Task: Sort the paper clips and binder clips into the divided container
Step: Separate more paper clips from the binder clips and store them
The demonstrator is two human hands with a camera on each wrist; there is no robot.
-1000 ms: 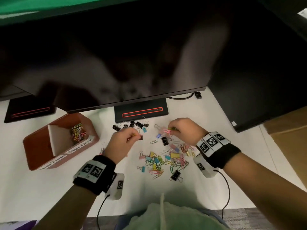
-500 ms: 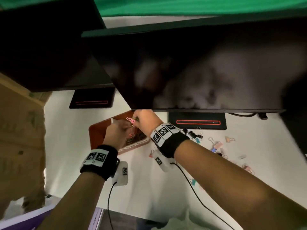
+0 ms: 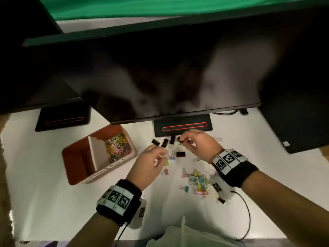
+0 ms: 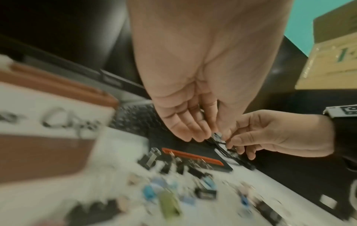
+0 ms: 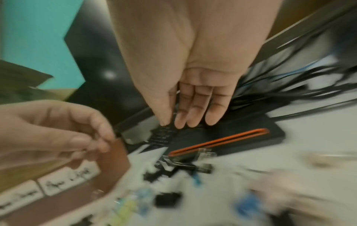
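Observation:
A brown divided container [image 3: 80, 168] stands left of my hands. Its right compartment holds several coloured paper clips [image 3: 116, 146]; no clips show in the left one. Black binder clips [image 3: 164, 142] lie in a row before the monitor stand, and a mixed coloured pile [image 3: 197, 180] lies under my right wrist. My left hand [image 3: 162, 155] hovers over the table and pinches a small pale clip [image 4: 217, 135] between thumb and fingers. Just beyond it, my right hand [image 3: 184, 140] pinches a black binder clip [image 3: 180, 140]. The wrist views are blurred.
A large dark monitor [image 3: 160, 77] overhangs the work area, its stand base [image 3: 183, 125] right behind the clips. A second stand base [image 3: 62, 118] sits at the far left. A black cable [image 3: 247, 211] loops near my right forearm on the white table [image 3: 44, 193].
Both hands have come back right from above the container to the clips by the stand base. The pink paper clips my right hand held are gone from it; it now pinches a black binder clip.

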